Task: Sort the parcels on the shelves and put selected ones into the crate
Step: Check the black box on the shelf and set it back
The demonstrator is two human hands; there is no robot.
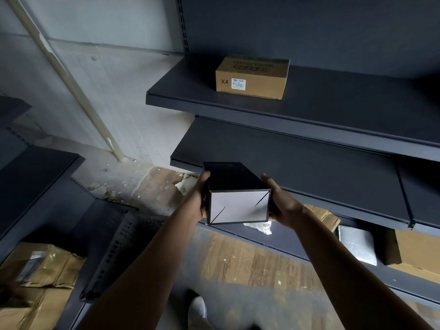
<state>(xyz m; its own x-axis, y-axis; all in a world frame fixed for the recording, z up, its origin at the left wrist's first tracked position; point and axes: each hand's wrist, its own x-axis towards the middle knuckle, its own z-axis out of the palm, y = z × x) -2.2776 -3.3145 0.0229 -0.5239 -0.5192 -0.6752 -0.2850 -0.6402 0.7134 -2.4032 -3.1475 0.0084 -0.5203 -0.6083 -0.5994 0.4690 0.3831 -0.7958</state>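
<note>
Left hand [201, 198] and right hand [283, 203] gripped opposite sides of a black rectangular box [233, 179], held before a dark grey metal shelf [309, 167], while a brown cardboard carton [252, 77] marked X4 sat on the upper shelf [333, 101].

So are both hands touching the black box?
Touching. The head view shows the black box held between them: the left hand grips its left side, the right hand its right, with no gap at either.
</note>
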